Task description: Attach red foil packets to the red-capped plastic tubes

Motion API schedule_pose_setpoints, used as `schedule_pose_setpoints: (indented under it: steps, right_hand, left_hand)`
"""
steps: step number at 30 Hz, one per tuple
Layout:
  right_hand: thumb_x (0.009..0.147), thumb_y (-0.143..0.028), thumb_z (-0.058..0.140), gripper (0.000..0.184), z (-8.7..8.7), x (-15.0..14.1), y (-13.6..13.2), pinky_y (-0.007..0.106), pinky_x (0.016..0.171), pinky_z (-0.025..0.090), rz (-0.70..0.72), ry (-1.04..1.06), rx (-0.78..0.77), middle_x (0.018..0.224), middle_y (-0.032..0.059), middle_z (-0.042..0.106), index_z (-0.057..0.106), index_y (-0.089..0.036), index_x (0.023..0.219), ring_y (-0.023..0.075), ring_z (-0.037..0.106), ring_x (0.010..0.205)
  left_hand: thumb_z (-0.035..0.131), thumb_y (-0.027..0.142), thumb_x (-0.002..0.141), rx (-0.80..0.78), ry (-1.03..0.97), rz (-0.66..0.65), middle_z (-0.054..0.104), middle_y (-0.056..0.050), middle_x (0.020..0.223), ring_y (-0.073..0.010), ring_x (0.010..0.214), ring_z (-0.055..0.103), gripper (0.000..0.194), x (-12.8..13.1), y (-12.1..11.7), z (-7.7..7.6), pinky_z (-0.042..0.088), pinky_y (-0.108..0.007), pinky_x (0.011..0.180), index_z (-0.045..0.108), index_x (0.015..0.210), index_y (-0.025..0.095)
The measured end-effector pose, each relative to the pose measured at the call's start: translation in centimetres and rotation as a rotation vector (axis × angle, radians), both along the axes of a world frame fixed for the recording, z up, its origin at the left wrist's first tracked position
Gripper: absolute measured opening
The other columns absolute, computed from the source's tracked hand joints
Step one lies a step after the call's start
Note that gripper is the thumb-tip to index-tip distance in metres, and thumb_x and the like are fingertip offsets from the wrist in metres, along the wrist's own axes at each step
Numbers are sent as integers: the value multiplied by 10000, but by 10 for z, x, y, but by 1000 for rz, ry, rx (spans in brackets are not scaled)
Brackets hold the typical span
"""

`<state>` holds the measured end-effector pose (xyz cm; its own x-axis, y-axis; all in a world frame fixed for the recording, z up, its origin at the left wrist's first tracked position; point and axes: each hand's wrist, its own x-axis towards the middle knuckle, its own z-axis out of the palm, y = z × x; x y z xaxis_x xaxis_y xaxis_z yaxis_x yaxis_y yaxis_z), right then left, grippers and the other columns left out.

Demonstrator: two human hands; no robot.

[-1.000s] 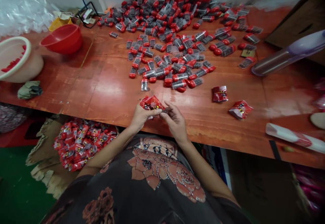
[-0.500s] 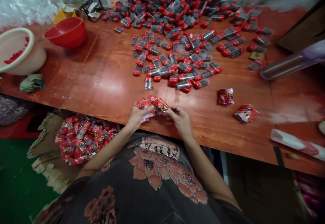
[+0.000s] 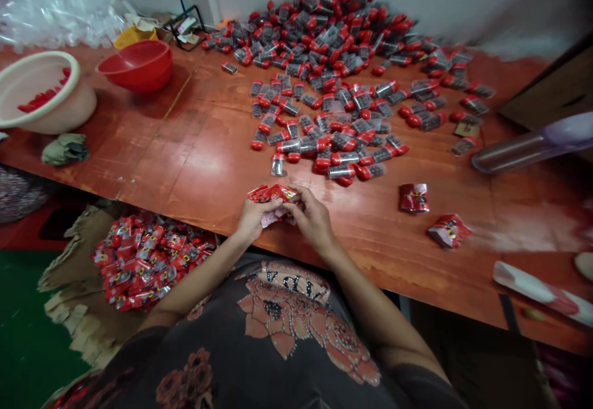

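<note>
Here, the red printed wrappers stretched left to right over the near edge of the table, the left hand clamped on their left end, the right hand pinching their right.

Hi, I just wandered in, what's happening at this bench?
Someone's left hand and right hand are together at the table's near edge, holding small shiny red printed wrappers. Beyond them lies a big heap of clear tubes with red caps. Two red packets sit to the right, and many similar red packets are piled below the table, to the left.
</note>
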<state>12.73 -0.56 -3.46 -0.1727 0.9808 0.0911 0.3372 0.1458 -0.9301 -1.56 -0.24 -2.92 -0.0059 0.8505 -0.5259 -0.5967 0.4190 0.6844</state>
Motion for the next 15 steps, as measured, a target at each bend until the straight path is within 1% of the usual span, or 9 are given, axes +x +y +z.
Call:
schedule_pose_setpoints:
  steps: [2, 4, 6, 8, 11, 13, 15]
  right_hand:
    - [910, -254, 535, 396, 0, -1, 12, 410, 833, 541, 48, -115, 63, 1007, 32, 735, 575, -329, 1296, 237, 689, 903]
    - [933, -256, 499, 382, 2, -2, 27, 413, 834, 534, 123, -242, 102, 1052, 36, 747, 585, -344, 1295, 256, 694, 949]
    - [965, -305, 467, 337, 5, -6, 47, 403, 817, 528, 177, -359, 109, 1079, 52, 749, 609, -327, 1270, 269, 695, 962]
    - [982, -367, 453, 331, 6, -15, 70, 408, 833, 511, 156, -482, 112, 1117, 106, 734, 635, -259, 1236, 297, 679, 997]
    - [958, -407, 506, 425, 1, -32, 103, 443, 870, 477, 37, -688, 106, 1172, 226, 672, 605, -122, 1257, 358, 636, 1046]
    - [933, -370, 548, 459, -6, -42, 116, 449, 879, 464, 28, -761, 90, 1187, 263, 638, 571, -80, 1288, 374, 616, 1057]
    - [903, -280, 569, 464, -12, -46, 122, 447, 884, 463, 54, -736, 58, 1207, 261, 625, 544, -84, 1324, 368, 609, 1061]
  left_hand:
    - [910, 130, 488, 6, 3, 25, 730, -32, 722, -154, 587, 687, 398, -6, 4, 0, 583, -276, 617, 673, 808, 116]
    - [905, 147, 504, -32, 10, 44, 725, -29, 696, -154, 572, 684, 372, -13, 8, 1, 575, -264, 582, 674, 794, 121]
    - [887, 155, 542, -93, 2, 75, 723, -29, 679, -154, 554, 680, 325, -21, 12, 0, 569, -256, 554, 675, 787, 128]
    - [861, 143, 586, -117, -32, 126, 722, -25, 676, -147, 554, 681, 264, -27, 16, -1, 568, -245, 556, 672, 770, 136]
    - [823, 129, 656, -116, -80, 179, 719, -21, 677, -131, 554, 675, 181, -31, 21, -1, 560, -226, 550, 663, 739, 142]
    - [804, 124, 693, -143, -107, 189, 716, -22, 677, -126, 549, 667, 153, -32, 23, 0, 553, -223, 537, 656, 726, 143]
    - [793, 112, 713, -163, -139, 200, 712, -16, 677, -117, 551, 663, 149, -33, 25, 2, 553, -219, 550, 648, 714, 147]
